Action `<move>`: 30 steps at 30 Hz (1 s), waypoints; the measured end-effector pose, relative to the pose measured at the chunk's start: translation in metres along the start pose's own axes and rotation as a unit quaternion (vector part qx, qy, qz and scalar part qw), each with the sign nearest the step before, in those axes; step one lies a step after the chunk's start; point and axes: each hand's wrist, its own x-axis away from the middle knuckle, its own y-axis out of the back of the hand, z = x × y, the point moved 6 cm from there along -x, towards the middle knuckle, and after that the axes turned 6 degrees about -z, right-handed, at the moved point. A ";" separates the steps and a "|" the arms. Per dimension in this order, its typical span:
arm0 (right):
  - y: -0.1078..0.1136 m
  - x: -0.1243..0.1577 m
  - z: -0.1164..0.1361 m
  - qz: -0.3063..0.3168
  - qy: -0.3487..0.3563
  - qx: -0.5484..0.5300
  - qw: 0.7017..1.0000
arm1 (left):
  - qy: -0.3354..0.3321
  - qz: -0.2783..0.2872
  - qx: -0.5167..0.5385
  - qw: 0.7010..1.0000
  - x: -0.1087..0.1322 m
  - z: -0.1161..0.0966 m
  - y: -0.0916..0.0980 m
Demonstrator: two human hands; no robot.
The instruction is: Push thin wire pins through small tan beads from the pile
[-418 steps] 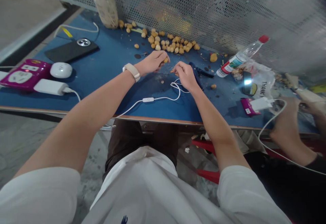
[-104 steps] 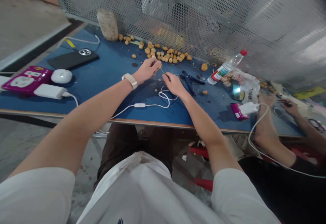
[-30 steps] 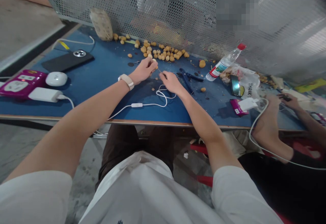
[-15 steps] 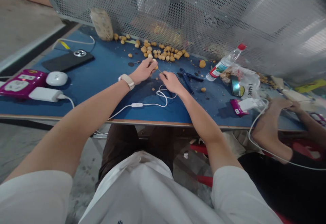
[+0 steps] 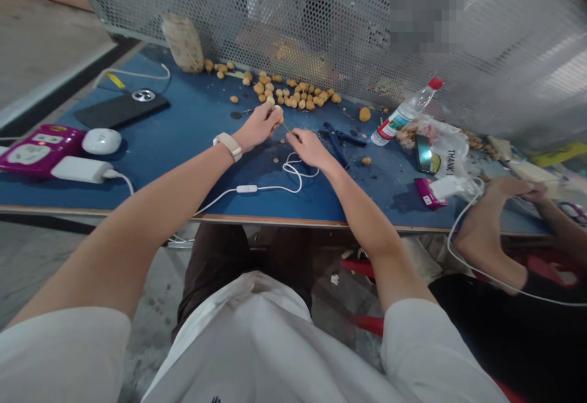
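Observation:
My left hand, with a pale watch band at the wrist, is closed in a pinch around small round tan balls that look like nuts or beads. A short way to its right, my right hand is closed on a thin, needle-like piece whose far end points at the balls. Whether that end touches or enters a ball is too small to tell. Just beyond my hands lies a loose heap of similar tan balls. Blue-handled pliers rest to the right of my right hand.
A white cable with an inline switch loops below my hands. On the left lie a black phone, a white case and a purple power strip. A clouded jar and a water bottle stand behind. Another person's arms are at right.
Both hands stay in almost the same place. The thin piece at my right fingertips has shifted very slightly.

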 end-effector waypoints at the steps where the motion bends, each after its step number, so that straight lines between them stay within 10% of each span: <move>1: 0.000 0.000 0.000 0.000 0.000 -0.004 1.000 | -0.001 0.000 0.004 1.000 0.001 -0.001 0.000; 30: 0.005 0.009 -0.002 -0.015 0.006 -0.058 0.998 | -0.056 -0.047 0.066 0.995 -0.015 0.015 0.009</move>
